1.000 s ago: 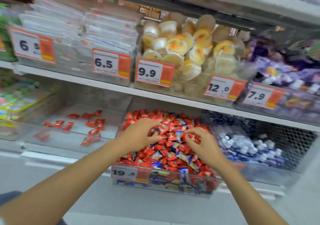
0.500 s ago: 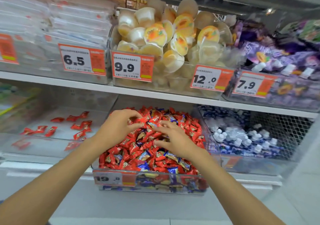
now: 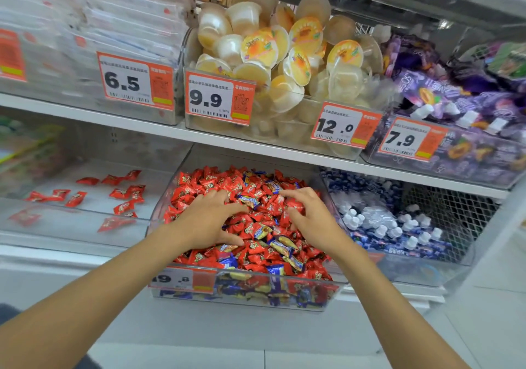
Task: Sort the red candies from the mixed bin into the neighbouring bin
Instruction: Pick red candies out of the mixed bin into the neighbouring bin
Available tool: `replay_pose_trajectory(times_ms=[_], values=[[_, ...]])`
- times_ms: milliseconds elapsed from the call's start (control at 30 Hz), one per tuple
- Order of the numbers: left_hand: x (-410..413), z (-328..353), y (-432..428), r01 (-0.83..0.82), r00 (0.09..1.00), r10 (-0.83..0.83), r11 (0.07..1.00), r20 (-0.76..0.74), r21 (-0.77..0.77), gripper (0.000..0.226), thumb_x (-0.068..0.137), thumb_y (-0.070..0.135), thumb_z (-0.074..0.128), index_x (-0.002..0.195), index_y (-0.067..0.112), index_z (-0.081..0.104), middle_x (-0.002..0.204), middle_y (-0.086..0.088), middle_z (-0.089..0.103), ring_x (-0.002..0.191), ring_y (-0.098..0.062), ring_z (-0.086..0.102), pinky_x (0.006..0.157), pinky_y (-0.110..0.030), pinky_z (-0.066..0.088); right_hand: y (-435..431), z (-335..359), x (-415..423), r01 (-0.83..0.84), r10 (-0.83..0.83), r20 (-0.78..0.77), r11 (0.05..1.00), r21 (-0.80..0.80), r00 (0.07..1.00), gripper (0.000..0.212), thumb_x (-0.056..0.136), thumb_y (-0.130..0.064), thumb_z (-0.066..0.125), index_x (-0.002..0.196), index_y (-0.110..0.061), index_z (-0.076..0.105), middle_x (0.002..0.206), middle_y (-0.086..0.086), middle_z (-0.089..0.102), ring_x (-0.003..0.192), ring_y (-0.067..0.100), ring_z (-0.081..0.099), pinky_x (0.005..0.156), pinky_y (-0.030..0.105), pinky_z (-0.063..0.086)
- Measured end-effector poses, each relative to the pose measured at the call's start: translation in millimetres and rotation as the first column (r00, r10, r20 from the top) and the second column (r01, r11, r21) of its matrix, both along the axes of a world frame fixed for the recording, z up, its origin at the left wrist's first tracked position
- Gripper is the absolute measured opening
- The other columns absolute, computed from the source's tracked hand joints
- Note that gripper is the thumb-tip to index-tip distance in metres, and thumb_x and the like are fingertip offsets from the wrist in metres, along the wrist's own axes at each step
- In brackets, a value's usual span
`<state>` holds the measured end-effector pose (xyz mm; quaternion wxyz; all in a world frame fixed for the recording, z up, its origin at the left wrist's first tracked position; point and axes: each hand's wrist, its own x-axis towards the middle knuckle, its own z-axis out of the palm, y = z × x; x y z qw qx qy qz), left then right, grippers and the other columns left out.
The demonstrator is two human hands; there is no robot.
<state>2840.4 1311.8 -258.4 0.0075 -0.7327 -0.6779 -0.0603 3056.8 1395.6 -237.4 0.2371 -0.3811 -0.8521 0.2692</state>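
Tally at the mixed bin [image 3: 256, 294]
About ten red candies [image 3: 125, 207] left of it; four readable price tags [image 3: 219, 98] above, one on it.

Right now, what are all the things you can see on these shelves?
mixed bin: one, clear, lower shelf middle
red candies: many, red, heaped in mixed bin
blue candies: some, blue-yellow, among the red
neighbouring bin: one, clear, left of mixed bin, a few red candies scattered inside
jelly cups: many, pale yellow, upper shelf middle
purple packets: many, purple, upper right
white-capped pouches: many, blue-white, lower right
clear packs: stacked, see-through, upper left
price tags: several, orange-white, bin fronts
left grip: one, spread on the candy heap
right grip: one, spread on the candy heap
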Motion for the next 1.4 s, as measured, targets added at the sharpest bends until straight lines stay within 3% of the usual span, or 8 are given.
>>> replay_pose_trajectory(times_ms=[100,267,467,633,800,1000,1133,1400], values=[[-0.9,1.1,1.4,0.009,0.995,-0.011,1.0,0.101,0.02,0.053,0.081,0.052,0.063,0.129,0.036,0.051,0.096,0.005,0.036,0.091,-0.011,0.034,0.074,-0.026,0.032,0.5,1.3,-0.7,0.003,-0.003,0.002,0.998,-0.057,1.0,0.034,0.099,-0.005,0.04,0.12,-0.023,0.059,0.109,-0.005,0.044,0.067,0.008,0.047,0.051,0.016,0.038],[-4.9,1.9,-0.9,0.02,0.952,-0.044,0.997,0.304,0.079,0.02,0.081,0.037,0.07,0.096,0.024,0.068,0.104,0.007,0.042,0.087,-0.008,0.047,0.079,-0.025,0.042,0.4,1.5,-6.7,0.021,-0.021,0.055,1.0,-0.005,0.998,0.02,0.096,-0.027,0.055,0.114,-0.024,0.064,0.109,-0.002,0.048,0.098,0.011,0.05,0.085,0.02,0.039],[-13.8,6.0,-4.3,-0.026,0.891,-0.062,0.982,0.45,0.186,0.019,0.08,0.029,0.073,0.068,0.026,0.058,0.111,0.013,0.046,0.099,-0.003,0.048,0.089,-0.022,0.037,-4.5,-12.3,-31.9,-0.072,0.064,0.207,0.997,0.028,0.976,0.064,0.078,-0.06,0.065,0.132,-0.028,0.051,0.126,0.0,0.042,0.117,0.016,0.044,0.101,0.032,0.04],[-20.1,5.9,-9.7,-0.023,0.887,-0.075,0.978,0.456,0.206,0.022,0.083,0.026,0.07,0.068,0.028,0.054,0.12,0.013,0.049,0.116,-0.005,0.039,0.099,-0.026,0.03,-3.9,-25.3,-45.1,-0.169,0.118,0.384,0.98,0.102,0.916,0.056,0.085,-0.05,0.064,0.133,-0.027,0.049,0.124,0.003,0.047,0.117,0.022,0.041,0.097,0.035,0.041],[-13.7,7.6,-13.6,0.021,0.898,-0.121,0.972,0.423,0.234,0.029,0.086,0.029,0.065,0.068,0.034,0.043,0.083,0.016,0.05,0.088,-0.002,0.042,0.085,-0.027,0.036,-1.6,-14.0,-35.9,-0.148,0.132,0.189,0.987,0.071,0.973,0.018,0.091,-0.027,0.063,0.099,-0.022,0.048,0.084,-0.01,0.05,0.075,0.011,0.048,0.067,0.029,0.04],[-0.7,6.4,-15.3,0.046,0.877,-0.149,0.972,0.457,0.228,0.025,0.091,0.031,0.059,0.071,0.033,0.042,0.089,0.013,0.052,0.087,-0.01,0.05,0.083,-0.033,0.045,5.0,3.8,-8.9,-0.08,0.079,0.055,0.997,0.019,0.995,0.012,0.097,-0.024,0.053,0.107,-0.029,0.052,0.105,-0.013,0.057,0.065,0.015,0.057,0.07,0.036,0.045],[4.1,6.0,-11.8,0.015,0.86,-0.15,0.963,0.487,0.269,0.023,0.093,0.032,0.055,0.074,0.033,0.042,0.094,0.015,0.047,0.087,-0.011,0.05,0.082,-0.032,0.046,9.1,3.6,5.4,-0.035,0.034,-0.008,0.998,-0.052,0.999,0.006,0.096,-0.019,0.053,0.096,-0.024,0.054,0.08,-0.009,0.053,0.05,0.002,0.045,0.06,0.028,0.042],[-2.3,1.1,1.9,-0.052,0.92,-0.052,0.967,0.388,0.251,0.011,0.097,0.028,0.048,0.106,0.032,0.054,0.117,0.009,0.045,0.082,-0.014,0.055,0.075,-0.034,0.05,23.5,-3.4,18.8,0.046,-0.056,0.139,0.997,0.069,0.989,0.025,0.096,-0.018,0.052,0.119,-0.026,0.056,0.119,0.001,0.048,0.117,0.019,0.043,0.095,0.029,0.033]])
